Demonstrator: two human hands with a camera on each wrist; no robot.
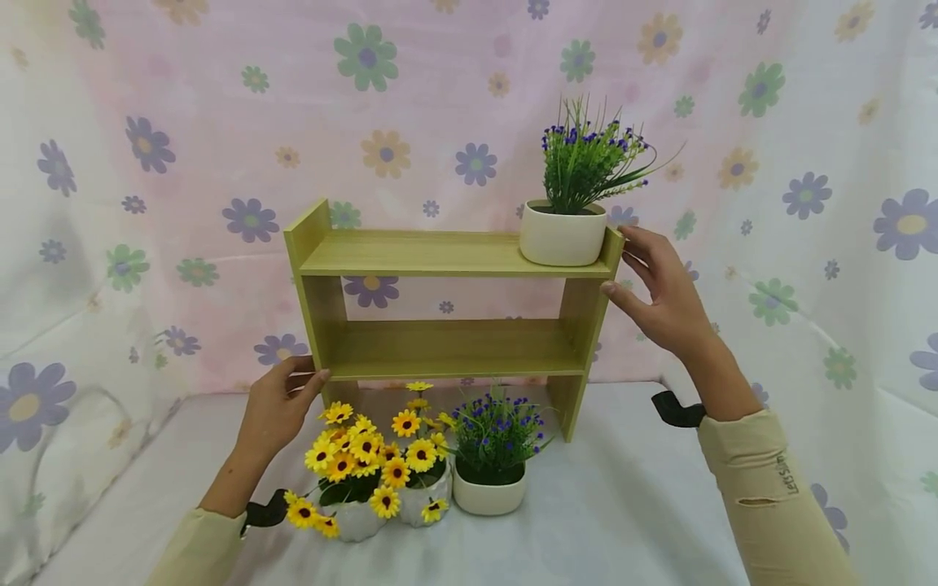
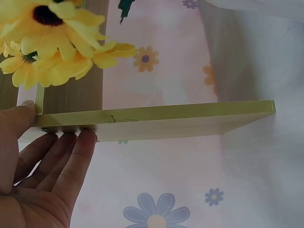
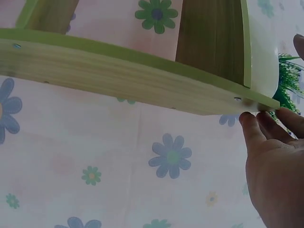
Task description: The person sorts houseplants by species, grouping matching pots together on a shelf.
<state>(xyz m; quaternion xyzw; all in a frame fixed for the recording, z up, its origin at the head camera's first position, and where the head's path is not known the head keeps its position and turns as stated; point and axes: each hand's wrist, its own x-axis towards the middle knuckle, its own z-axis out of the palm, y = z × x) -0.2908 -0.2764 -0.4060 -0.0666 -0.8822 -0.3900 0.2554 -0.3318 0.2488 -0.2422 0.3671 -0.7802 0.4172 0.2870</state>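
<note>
A two-tier wooden shelf point(image 1: 410, 254) stands in the middle of the head view. My left hand point(image 1: 277, 407) grips its left side panel at the lower board's height, thumb on the front edge and fingers against the outer face point(image 2: 156, 128). High on the right, my right hand point(image 1: 670, 301) touches the outside of the right side panel with its fingertips; in the right wrist view its thumb point(image 3: 299, 45) appears apart from the wood. A white oval pot point(image 1: 563, 236) of purple flowers sits at the right end of the top board, close beside that hand.
Before the shelf stand two white pots of yellow flowers point(image 1: 365, 446) and an oval pot point(image 1: 489, 496) of purple flowers. Some yellow blooms overlap the shelf's lower left. A white cloth point(image 1: 608, 505) covers the table, and a flower-print curtain point(image 1: 454, 98) hangs behind.
</note>
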